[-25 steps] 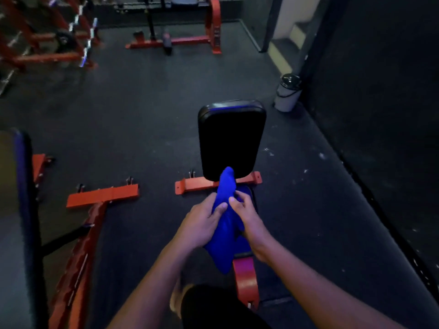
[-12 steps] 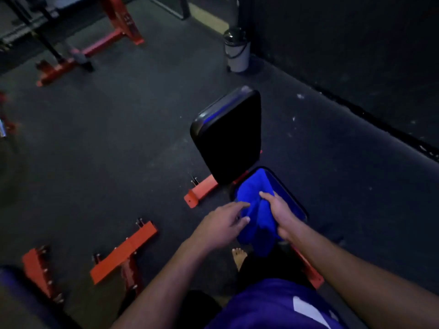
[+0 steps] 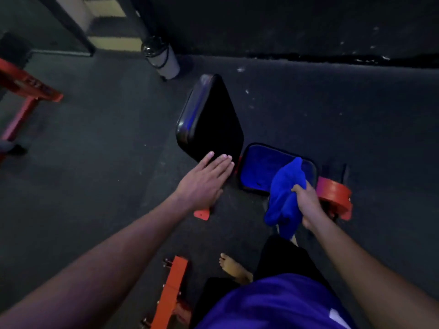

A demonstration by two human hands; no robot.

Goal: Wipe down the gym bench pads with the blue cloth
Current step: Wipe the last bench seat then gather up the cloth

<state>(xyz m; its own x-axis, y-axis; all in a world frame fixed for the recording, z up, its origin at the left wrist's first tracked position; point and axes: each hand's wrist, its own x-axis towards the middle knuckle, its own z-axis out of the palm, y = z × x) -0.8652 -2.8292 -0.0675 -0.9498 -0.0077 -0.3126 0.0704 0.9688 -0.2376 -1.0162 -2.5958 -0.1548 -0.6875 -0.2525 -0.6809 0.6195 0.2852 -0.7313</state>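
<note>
The black back pad [image 3: 211, 119] of the gym bench stands tilted at centre, with the small seat pad [image 3: 263, 167] beside it on the right, reflecting blue. My right hand [image 3: 306, 200] grips the bunched blue cloth [image 3: 285, 198] over the seat pad's near right corner; the cloth hangs down below my fist. My left hand [image 3: 204, 184] is stretched out flat, fingers straight, with the fingertips at the lower edge of the back pad. It holds nothing.
The bench's orange frame [image 3: 335, 195] sticks out right of the seat. Another orange foot bar [image 3: 171, 290] lies near my bare foot [image 3: 235, 268]. A white bin [image 3: 161, 58] stands by the dark wall behind the bench. An orange rack [image 3: 26, 91] is at left.
The view swung left around the bench. My left hand let go of the cloth and reached to the back pad. My right hand drew the cloth toward the seat pad's near corner.
</note>
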